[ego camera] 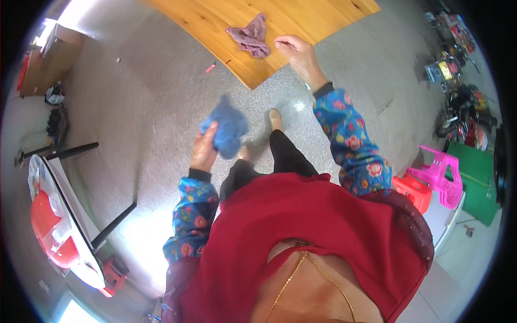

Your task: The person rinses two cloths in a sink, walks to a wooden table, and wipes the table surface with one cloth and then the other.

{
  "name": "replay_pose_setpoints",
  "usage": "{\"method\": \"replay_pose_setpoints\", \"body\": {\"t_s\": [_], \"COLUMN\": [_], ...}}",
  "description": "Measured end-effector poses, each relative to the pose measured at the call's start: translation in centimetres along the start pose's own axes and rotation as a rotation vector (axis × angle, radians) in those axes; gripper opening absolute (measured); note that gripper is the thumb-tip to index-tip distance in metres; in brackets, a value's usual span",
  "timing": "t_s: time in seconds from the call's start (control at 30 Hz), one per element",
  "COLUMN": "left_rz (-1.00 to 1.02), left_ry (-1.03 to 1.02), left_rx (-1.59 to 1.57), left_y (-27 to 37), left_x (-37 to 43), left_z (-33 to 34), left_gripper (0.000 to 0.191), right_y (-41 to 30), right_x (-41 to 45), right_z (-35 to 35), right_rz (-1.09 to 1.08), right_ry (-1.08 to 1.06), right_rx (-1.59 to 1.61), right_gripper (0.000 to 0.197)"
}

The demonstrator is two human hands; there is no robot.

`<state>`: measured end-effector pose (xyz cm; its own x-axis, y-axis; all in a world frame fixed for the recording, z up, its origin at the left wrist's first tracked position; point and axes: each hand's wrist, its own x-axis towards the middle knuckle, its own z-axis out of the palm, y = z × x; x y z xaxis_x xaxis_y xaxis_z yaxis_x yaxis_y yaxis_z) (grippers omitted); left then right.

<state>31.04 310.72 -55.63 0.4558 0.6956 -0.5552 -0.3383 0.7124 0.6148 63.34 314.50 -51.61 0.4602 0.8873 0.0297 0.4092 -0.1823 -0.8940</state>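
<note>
My left hand (205, 148) grips a blue cloth (229, 127), its thumb lying on top. The cloth hangs over the floor in front of my legs and looks blurred. A crumpled mauve cloth (252, 37) lies near the corner of a wooden table (291, 18). Just right of that cloth, apart from it, my right hand (298, 54) is at the table's edge with fingers curled together. Nothing shows between those fingers, though the fingertips are partly turned from view.
A small red object (211, 68) lies on the grey floor (153, 84). At left are cardboard boxes (52, 60) and a white-topped table (76, 246) with red items. Motorcycles (454, 105), a pink plastic stool (442, 173) and a red stool (414, 194) stand at right.
</note>
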Motion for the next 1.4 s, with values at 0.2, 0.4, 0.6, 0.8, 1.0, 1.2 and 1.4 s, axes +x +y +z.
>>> {"method": "replay_pose_setpoints", "body": {"t_s": [0.2,0.4,0.6,0.8,1.0,1.2,1.4], "left_rz": [0.156,0.323,0.341,0.328,0.328,0.241,0.17], "left_ry": [0.477,0.542,0.633,0.654,0.736,0.861,0.876], "left_rx": [-0.091,-0.361,-0.453,-0.567,-0.561,-0.549,-0.536], "left_y": [1.7,1.3,-0.3,-2.8,-5.3,-8.4,-10.5], "left_x": [-4.8,-11.6,-15.4,-15.0,-16.0,-18.7,-21.5], "left_z": [-7.3,-16.1,-20.0,-18.6,-16.5,-14.7,-14.0], "left_gripper": [0.051,0.052,0.055,0.049,0.046,0.048,0.053], "right_y": [5.1,-5.0,-14.4,-11.0,-7.9,-2.4,-3.2], "right_x": [6.7,10.5,10.0,5.9,6.0,5.5,19.1], "right_z": [4.6,8.1,12.0,13.3,11.7,19.1,27.0], "right_rz": [-0.208,-0.195,-0.184,-0.5,-0.862,-1.067,-0.889], "right_ry": [-0.46,-0.495,-0.726,-0.793,-0.476,-0.797,-0.672], "right_rx": [-0.463,0.196,0.091,-0.124,-0.343,-0.612,-0.785], "right_gripper": [0.014,0.008,0.023,0.016,0.027,0.041,0.035]}}
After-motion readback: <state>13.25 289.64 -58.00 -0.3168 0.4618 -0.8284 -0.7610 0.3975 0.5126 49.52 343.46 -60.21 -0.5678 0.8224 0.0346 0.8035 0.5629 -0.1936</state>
